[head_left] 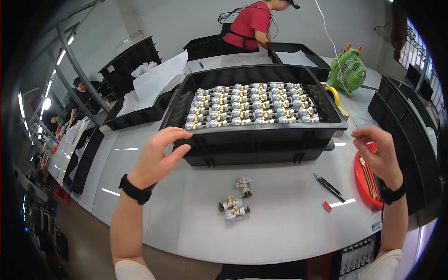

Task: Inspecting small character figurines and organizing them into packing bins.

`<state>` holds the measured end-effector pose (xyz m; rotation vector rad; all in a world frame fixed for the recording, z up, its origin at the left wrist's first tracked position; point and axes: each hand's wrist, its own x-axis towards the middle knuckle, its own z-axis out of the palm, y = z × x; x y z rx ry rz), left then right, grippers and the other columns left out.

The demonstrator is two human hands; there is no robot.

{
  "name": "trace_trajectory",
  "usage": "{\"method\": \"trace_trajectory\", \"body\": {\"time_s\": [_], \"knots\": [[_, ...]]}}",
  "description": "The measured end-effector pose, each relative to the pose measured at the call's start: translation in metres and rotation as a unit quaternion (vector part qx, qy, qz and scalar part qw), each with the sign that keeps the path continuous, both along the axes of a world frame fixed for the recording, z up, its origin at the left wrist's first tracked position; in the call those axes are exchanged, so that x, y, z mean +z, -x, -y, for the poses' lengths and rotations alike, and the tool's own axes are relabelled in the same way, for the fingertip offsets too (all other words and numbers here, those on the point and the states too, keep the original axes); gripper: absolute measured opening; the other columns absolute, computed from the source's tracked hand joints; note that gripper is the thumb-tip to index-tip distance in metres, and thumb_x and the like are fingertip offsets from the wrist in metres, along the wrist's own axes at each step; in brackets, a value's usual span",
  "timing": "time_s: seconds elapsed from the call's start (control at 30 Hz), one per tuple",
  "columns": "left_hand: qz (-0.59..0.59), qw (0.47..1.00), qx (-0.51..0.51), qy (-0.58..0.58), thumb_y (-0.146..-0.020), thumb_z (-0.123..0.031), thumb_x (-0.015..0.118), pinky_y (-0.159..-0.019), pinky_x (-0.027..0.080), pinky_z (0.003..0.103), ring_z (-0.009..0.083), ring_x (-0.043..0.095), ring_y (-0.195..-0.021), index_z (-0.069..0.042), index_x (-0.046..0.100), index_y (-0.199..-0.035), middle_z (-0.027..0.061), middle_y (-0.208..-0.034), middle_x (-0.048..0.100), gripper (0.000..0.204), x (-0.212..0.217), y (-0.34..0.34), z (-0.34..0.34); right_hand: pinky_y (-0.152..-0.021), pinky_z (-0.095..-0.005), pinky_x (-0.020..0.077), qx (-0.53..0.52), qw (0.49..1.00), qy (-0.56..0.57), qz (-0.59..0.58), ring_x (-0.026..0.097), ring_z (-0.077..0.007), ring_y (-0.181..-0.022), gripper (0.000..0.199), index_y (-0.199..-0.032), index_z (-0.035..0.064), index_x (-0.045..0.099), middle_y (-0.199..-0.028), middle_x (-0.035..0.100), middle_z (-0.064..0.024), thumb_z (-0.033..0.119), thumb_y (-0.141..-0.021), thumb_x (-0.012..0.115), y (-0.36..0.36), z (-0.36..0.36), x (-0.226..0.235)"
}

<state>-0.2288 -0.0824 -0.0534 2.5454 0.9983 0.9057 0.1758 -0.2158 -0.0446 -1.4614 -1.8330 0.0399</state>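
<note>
My left hand (156, 156) hovers open just at the front left corner of a black plastic tray (261, 137), fingers curled near its rim, holding nothing. The tray carries rows of small white-and-gold figurines (252, 106). My right hand (380, 154) is raised at the right, fingers loosely bent, above a red round dish (366, 184); I see nothing in it. Three loose figurines (235, 200) lie on the white table (280, 219) between my arms. Both wrists wear black bands.
A thin black pen-like tool (329, 186) and a small red block (327, 206) lie right of the figurines. A green fan (347, 70), yellow tape roll (333, 93), more black trays (401, 126) and white sheets (158, 77) surround. A person in red (252, 25) works at the far side.
</note>
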Motion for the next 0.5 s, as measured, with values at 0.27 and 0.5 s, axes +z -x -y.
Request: {"method": "trace_trajectory", "body": {"time_s": [0.27,0.5], "knots": [[-0.113,0.99,0.06,-0.065,-0.059,-0.002,0.071,-0.092,0.032,0.038,0.0288,0.046,-0.095,-0.002,0.049,-0.112,0.0122,-0.102,0.048,0.057,-0.03,0.005,-0.028,-0.067,-0.0244,0.0467,0.03,0.992,0.123,-0.004,0.059,-0.0133,-0.073,0.021,-0.091,-0.0002,0.06,-0.083,0.062,-0.0083,0.006,-0.073,0.066,-0.007,-0.097,0.018],[-0.17,0.945,0.152,-0.234,-0.055,-0.022,0.077,-0.094,0.029,0.047,0.0324,0.044,-0.101,-0.002,0.041,-0.117,0.0131,-0.106,0.046,0.074,-0.068,0.007,-0.036,-0.065,-0.0327,0.0411,0.07,0.957,0.13,0.25,0.054,-0.0248,-0.077,0.065,-0.103,0.0047,0.052,-0.086,0.056,-0.0079,0.013,-0.045,0.08,0.029,-0.094,-0.018]]}}
